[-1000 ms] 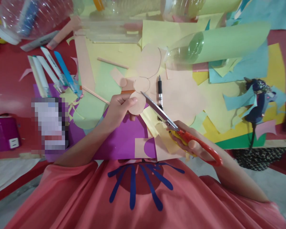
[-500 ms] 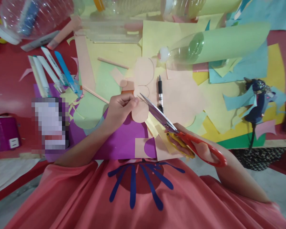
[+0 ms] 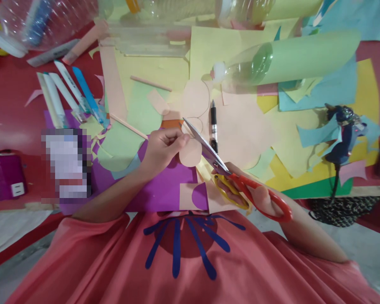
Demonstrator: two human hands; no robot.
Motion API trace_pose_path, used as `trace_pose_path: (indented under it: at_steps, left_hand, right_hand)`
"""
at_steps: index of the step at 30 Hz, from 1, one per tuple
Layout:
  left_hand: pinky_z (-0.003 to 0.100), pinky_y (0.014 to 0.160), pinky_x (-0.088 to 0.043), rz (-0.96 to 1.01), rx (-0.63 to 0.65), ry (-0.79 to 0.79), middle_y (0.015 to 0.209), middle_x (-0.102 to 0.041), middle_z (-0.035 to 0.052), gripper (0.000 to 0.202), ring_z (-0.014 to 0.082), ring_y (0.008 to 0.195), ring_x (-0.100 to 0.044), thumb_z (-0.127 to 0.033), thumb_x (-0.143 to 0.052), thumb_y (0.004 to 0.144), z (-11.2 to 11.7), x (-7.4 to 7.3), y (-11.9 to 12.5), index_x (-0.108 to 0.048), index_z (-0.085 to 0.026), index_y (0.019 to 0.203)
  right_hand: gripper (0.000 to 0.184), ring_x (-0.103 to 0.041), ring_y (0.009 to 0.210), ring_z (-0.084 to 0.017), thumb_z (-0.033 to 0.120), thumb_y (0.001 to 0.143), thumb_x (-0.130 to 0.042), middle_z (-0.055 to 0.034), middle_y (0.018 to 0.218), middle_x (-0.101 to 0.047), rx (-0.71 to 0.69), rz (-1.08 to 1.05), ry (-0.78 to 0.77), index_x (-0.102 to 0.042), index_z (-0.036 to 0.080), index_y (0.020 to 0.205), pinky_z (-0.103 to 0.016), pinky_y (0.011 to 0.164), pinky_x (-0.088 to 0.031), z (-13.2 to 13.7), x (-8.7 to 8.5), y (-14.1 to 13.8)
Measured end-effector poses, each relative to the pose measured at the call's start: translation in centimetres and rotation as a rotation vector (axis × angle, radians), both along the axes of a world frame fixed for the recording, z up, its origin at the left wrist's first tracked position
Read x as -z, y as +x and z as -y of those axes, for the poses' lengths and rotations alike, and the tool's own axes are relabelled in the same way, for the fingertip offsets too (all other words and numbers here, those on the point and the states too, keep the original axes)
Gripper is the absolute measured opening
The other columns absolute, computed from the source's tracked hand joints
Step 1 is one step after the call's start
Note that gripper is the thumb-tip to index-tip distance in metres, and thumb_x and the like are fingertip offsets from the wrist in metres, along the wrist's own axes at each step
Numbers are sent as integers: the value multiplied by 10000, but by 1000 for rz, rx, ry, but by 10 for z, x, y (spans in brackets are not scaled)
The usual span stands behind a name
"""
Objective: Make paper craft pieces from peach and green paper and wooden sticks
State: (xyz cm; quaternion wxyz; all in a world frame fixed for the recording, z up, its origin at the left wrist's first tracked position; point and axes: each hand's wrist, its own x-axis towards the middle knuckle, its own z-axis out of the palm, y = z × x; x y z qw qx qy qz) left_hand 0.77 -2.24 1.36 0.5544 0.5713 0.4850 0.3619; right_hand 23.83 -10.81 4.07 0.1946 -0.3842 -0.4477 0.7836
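My left hand (image 3: 165,148) pinches a pale peach paper cutout (image 3: 190,154) at its left edge, thumb on top. Rounded outlines are drawn in dark line on the cutout's upper part. In my right hand (image 3: 256,192) are scissors (image 3: 220,165) with one red and one yellow handle loop. Their blades point up and left, and the tips lie over the drawn line just beyond my left fingertips. How far the blades are parted is hard to make out. A black and clear pen (image 3: 213,126) lies just right of the cutout, on peach paper (image 3: 243,131).
Purple paper (image 3: 155,185) lies under my left forearm. Several markers (image 3: 58,95) and a phone (image 3: 68,164) are on the left. A bottle wrapped in green paper (image 3: 307,59) lies at the upper right, a dark glue gun (image 3: 340,139) at the right. Clear bottles (image 3: 60,25) line the far side.
The paper cutout and my left hand have shifted slightly right and down. My right hand and the scissors have moved a little left, with the tips further up along the drawn line.
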Motion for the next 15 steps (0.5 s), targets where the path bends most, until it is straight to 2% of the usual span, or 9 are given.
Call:
trace_pose_path:
  at_steps: [3,8,15]
  left_hand:
    - [203,457,-316,9,-7,-17,483,-371,-47,314,53,469,-320,-302,-568,756,0,0,0,-439,-175,499]
    - [198,444,-304,18,-11,-16,473,-366,-52,305,51,456,-337,-287,-566,758,1,1,0,-447,-176,500]
    - [218,437,-285,4,-11,-35,471,-367,-47,313,60,451,-336,-305,-576,761,1,-2,0,-451,-183,501]
  right_hand:
    - [781,-217,490,-52,884,713,-417,54,751,-363,51,-40,-75,-466,252,1169,-224,408,-183,2,1,-5]
    - [822,-212,451,-25,887,725,-383,53,766,-379,78,-80,-54,-453,237,1221,-204,360,-172,5,6,-5]
    - [754,-256,473,-33,871,736,-397,50,746,-392,87,-98,-14,-475,219,1106,-190,361,-197,4,9,-6]
